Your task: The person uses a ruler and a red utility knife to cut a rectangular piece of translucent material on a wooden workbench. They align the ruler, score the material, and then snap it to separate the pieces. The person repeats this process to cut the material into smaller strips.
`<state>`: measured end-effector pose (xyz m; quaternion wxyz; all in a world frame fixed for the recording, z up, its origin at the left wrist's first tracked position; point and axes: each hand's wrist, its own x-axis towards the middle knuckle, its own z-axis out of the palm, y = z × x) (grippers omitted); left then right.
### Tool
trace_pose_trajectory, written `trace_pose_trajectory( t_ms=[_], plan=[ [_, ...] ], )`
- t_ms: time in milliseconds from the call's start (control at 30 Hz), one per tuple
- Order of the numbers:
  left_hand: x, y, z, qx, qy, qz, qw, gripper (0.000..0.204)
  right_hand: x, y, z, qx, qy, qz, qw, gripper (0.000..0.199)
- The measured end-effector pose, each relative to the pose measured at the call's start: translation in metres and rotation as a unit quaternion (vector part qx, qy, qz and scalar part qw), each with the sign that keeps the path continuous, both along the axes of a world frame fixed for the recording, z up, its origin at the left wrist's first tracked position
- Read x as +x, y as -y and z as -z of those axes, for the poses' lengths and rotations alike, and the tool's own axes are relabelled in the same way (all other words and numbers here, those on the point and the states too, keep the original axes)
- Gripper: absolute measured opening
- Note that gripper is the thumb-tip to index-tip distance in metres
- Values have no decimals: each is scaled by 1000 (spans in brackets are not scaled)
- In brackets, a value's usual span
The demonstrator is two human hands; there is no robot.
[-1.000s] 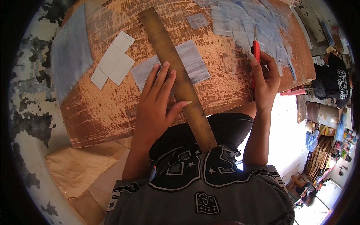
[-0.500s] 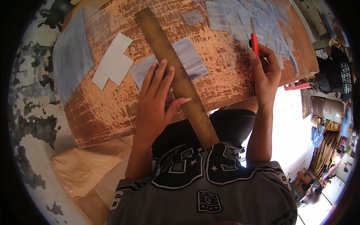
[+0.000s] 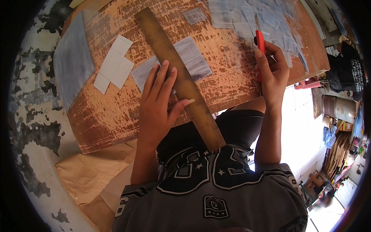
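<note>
My left hand (image 3: 159,94) lies flat with its fingers stretched out, the fingertips and thumb pressing on a long brownish straightedge (image 3: 176,73). The straightedge runs at a slant across a translucent grey plastic sheet (image 3: 195,58), whose two ends show on either side of it. Its near end sticks out past the table edge above my lap. In my right hand (image 3: 273,73) is a red utility knife (image 3: 260,41), held upright with its thin blade extended and pointing away from me. The blade is apart from both sheet and straightedge.
A white cut paper template (image 3: 115,63) lies left of the straightedge on the worn wooden table (image 3: 102,123). A large clear sheet (image 3: 73,62) covers the left side. Many cut plastic pieces (image 3: 251,23) are heaped at the far right, with one small piece (image 3: 194,16) apart. Brown paper (image 3: 92,174) lies below left.
The table's contents appear shifted slightly left in view. My left hand stays on the straightedge, and the knife remains raised in my right hand.
</note>
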<state>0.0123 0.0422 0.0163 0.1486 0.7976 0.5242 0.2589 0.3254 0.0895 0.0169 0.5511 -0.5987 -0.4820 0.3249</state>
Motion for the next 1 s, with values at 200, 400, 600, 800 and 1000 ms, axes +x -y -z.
trace_pose_trajectory(
  t_ms=[200,400,600,800,1000],
  plan=[
    [-1,-1,0,4,3,5,1000,80,4,2,0,31,-42,-11,999,40],
    [0,0,-5,-4,13,3,1000,80,-13,38,-23,14,-51,-27,998,39],
    [1,0,-4,3,12,-2,1000,77,-37,72,-50,-135,-97,-149,975,50],
    [1,1,0,13,4,0,1000,72,-47,80,-69,-176,-35,-139,974,61],
    [0,0,-1,3,3,0,1000,72,-54,87,-71,-197,81,-127,969,63]
  ],
)
